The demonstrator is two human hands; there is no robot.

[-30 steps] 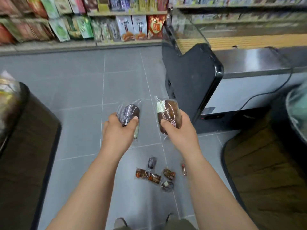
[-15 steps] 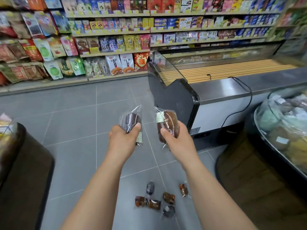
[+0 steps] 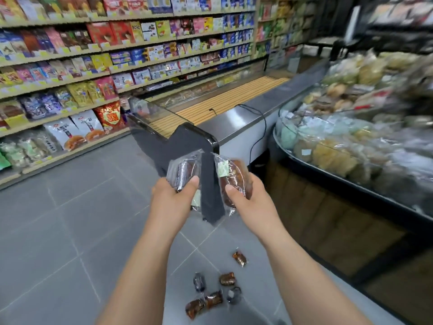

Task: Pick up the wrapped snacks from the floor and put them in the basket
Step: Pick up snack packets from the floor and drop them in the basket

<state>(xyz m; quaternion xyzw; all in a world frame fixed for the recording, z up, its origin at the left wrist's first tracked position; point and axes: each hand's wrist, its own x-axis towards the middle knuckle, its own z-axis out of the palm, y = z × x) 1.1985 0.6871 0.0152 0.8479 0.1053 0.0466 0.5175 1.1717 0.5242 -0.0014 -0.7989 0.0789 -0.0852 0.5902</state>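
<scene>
Left hand (image 3: 173, 195) and right hand (image 3: 248, 198) each clamp a wrapped snack; keep hold, drop into bin (image 3: 304, 158) at right

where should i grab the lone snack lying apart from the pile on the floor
Pinch the lone snack across its narrow middle, from straight above: it lies flat on the floor, apart from the pile, so both long sides look free for fingers.

Stocked shelves (image 3: 93, 73), chest freezer (image 3: 234, 118), grey floor tiles (image 3: 58, 226)
</scene>
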